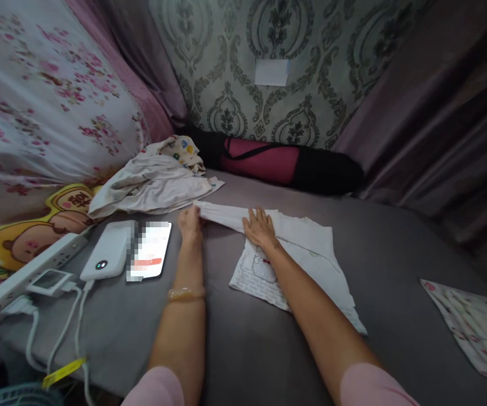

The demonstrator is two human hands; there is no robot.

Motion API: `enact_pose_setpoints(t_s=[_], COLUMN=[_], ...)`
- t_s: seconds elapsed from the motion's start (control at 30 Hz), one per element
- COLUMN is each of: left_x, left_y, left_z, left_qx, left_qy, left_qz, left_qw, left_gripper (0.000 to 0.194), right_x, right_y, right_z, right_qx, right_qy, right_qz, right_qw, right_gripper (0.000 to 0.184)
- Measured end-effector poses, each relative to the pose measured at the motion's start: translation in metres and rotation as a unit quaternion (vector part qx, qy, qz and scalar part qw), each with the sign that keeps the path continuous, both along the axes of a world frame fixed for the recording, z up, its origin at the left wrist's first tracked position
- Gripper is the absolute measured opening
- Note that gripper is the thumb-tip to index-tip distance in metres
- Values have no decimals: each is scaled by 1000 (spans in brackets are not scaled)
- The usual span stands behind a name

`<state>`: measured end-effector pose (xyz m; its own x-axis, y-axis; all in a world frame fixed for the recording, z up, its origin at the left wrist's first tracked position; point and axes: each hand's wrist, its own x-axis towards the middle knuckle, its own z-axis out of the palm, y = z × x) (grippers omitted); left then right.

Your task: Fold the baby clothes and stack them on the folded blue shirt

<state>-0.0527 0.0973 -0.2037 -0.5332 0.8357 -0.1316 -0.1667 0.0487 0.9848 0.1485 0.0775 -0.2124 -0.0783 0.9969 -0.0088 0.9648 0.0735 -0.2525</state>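
Observation:
A white printed garment (311,248) lies partly folded on the grey bed (395,237). My left hand (190,221) is closed, pinching the garment's left corner near the bed's middle. My right hand (260,227) lies flat, fingers spread, pressing down on the garment's folded edge. A pale bangle sits on my left wrist.
A heap of white clothes (154,183) lies beyond my left hand. A phone (150,251) and a white power bank (106,251) with cables rest at the left. A black and pink roll bag (286,163) lies by the wall. A folded floral cloth (476,321) lies at the right.

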Motion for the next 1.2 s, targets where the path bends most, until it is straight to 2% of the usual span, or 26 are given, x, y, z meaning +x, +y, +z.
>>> enact_pose_setpoints(t_s=[0.1, 0.2, 0.33, 0.43, 0.53, 0.6, 0.63, 0.7, 0.77, 0.83, 0.93, 1.1, 1.17, 1.2], left_x=[2, 4, 9, 16, 28, 39, 46, 61, 78, 95, 122, 170, 186, 192], left_y=[1, -3, -8, -10, -11, -12, -12, -12, -10, -7, -1, -9, -21, -27], left_z=[7, 14, 23, 33, 47, 55, 59, 65, 68, 70, 71, 65, 61, 59], left_qx=[34, 80, 107, 123, 124, 132, 136, 134, 125, 119, 122, 115, 122, 128], left_qy=[-211, -314, -328, -331, -324, -310, -301, -285, -274, -251, -196, -136, -88, -53], left_qz=[-47, -98, -116, -126, -137, -151, -161, -186, -208, -223, -227, -189, -210, -242], left_qw=[976, 941, 931, 927, 928, 929, 930, 931, 931, 934, 946, 966, 966, 960], left_gripper=[21, 26, 27, 25, 21, 18, 16, 13, 11, 9, 10, 20, 22, 22], right_x=[1, 0, -3, 3, 24, 47, 60, 89, 116, 137, 152, 150, 148, 147], right_y=[-1, 0, 6, 10, 4, -10, -19, -39, -58, -73, -83, -78, -74, -72], right_z=[4, 7, 11, 20, 32, 38, 40, 41, 40, 38, 35, 28, 24, 23], right_qx=[-15, -39, -71, -99, -50, -5, -7, -62, -118, -135, -125, -118, -114, -109], right_qy=[2, -3, 6, 55, 166, 271, 332, 464, 567, 618, 643, 648, 649, 646], right_qz=[6, 3, -1, 19, -2, -67, -103, -155, -174, -168, -143, -99, -91, -91], right_qw=[1000, 999, 997, 993, 985, 960, 938, 870, 797, 756, 742, 746, 746, 750], right_gripper=[61, 61, 62, 64, 59, 53, 50, 50, 52, 54, 55, 64, 69, 72])
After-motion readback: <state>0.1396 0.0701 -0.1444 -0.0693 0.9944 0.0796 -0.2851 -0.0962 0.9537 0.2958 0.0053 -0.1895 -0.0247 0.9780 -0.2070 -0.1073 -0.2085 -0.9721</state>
